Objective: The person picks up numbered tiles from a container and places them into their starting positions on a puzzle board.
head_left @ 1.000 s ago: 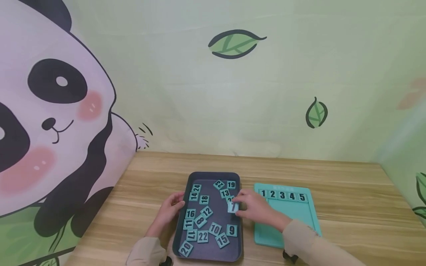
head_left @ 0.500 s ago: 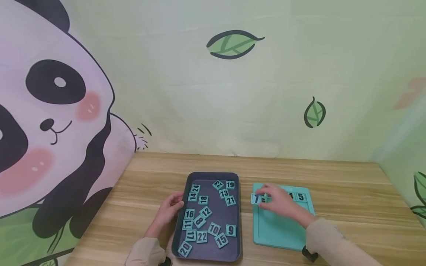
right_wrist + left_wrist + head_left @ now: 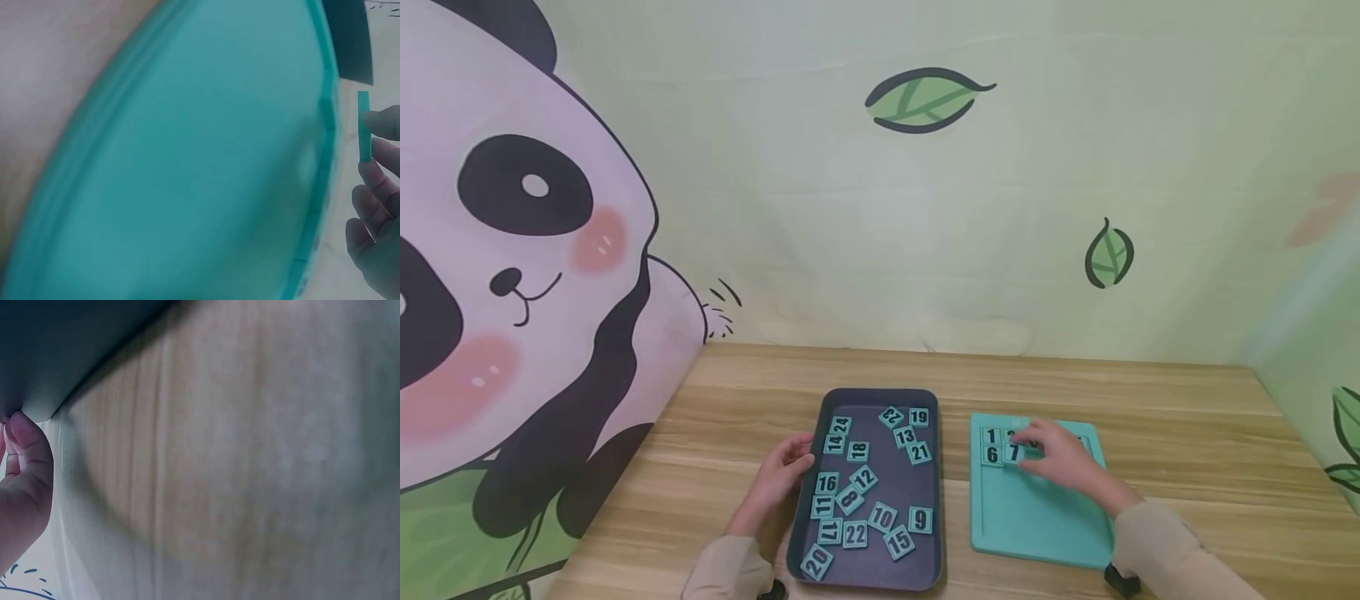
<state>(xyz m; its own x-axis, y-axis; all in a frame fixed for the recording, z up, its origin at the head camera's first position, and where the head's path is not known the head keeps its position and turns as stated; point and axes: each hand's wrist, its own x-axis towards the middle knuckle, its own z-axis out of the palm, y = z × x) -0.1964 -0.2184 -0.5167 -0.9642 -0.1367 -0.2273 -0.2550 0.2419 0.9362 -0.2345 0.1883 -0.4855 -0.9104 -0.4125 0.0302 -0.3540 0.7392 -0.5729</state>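
Observation:
In the head view, a dark tray point(image 3: 891, 481) lies in front of me, with several teal number tiles scattered in it. My left hand point(image 3: 781, 477) holds the tray's left rim between thumb and fingers. To the right is a teal board point(image 3: 1037, 517). My right hand point(image 3: 1060, 457) pinches the 7 tile point(image 3: 1013, 452) over the second row, just right of the 6 tile point(image 3: 992, 454). The right wrist view shows this tile point(image 3: 364, 128) edge-on between thumb and fingertips. A 1 tile point(image 3: 991, 436) starts the top row; my hand covers most of that row.
Among the loose tiles are an 8 tile point(image 3: 850, 498), a 9 tile point(image 3: 921, 520) and a 10 tile point(image 3: 882, 517). A strip of wooden table point(image 3: 957, 500) separates tray and board. Behind the table stands a pale green wall point(image 3: 820, 250) with a panda picture.
My right hand has carried the 7 tile from the tray's right side over to the board, beside the 6 tile. My left hand has stayed on the tray's rim.

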